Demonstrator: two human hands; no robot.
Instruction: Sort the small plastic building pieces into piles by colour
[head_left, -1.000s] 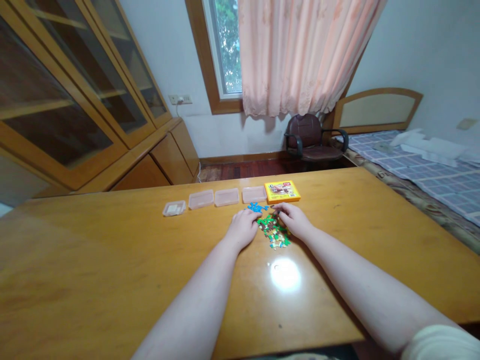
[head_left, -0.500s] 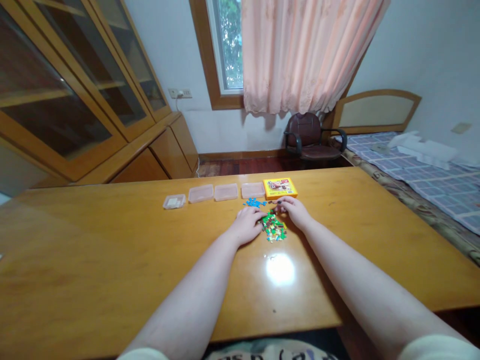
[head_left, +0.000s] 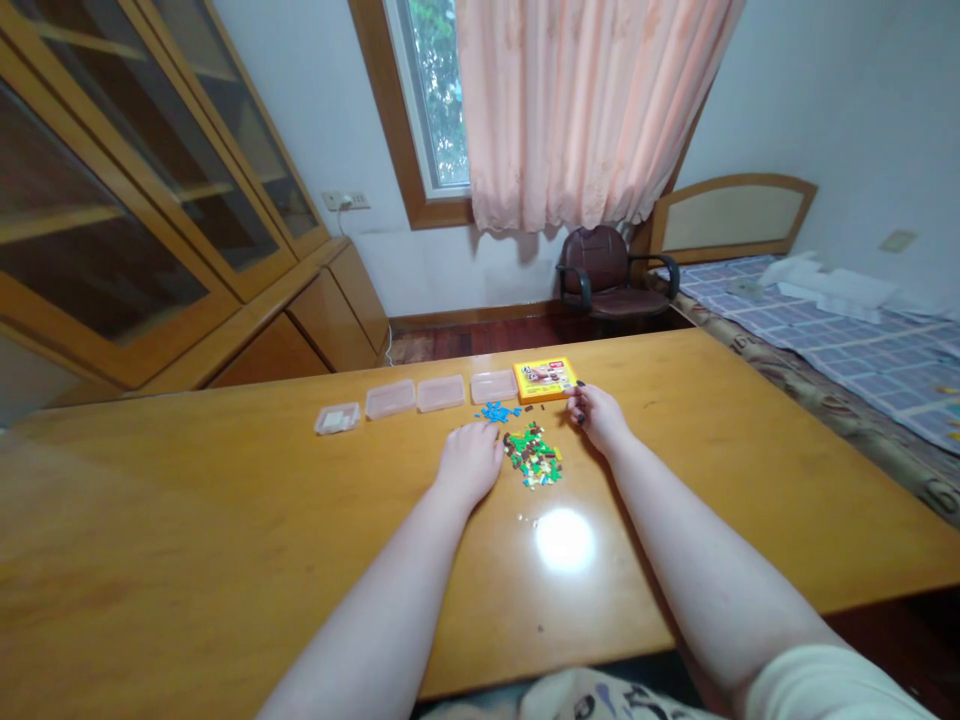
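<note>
A mixed pile of small building bricks (head_left: 534, 458), green, brown, white and yellow, lies on the table. Just beyond it is a smaller group of blue bricks (head_left: 496, 412), with a couple of brown bricks (head_left: 534, 408) to their right. My left hand (head_left: 470, 465) rests palm down at the pile's left edge, fingers stretched toward the blue group. At the lower right corner of the yellow box (head_left: 544, 381), my right hand (head_left: 598, 418) is closed with bent fingers. Dark spots show at its fingertips; whether these are bricks or nails is unclear.
Three clear plastic trays (head_left: 441, 394) stand in a row left of the box. A smaller tray (head_left: 337, 419) farther left holds pale pieces. The wooden table (head_left: 225, 540) ends near my body. Beyond it are an armchair (head_left: 611, 275) and a bed (head_left: 847, 320).
My right hand has moved from over the pile's far edge to the right, beside the box. My left hand has drawn slightly away from the pile. The camera view has shifted a little.
</note>
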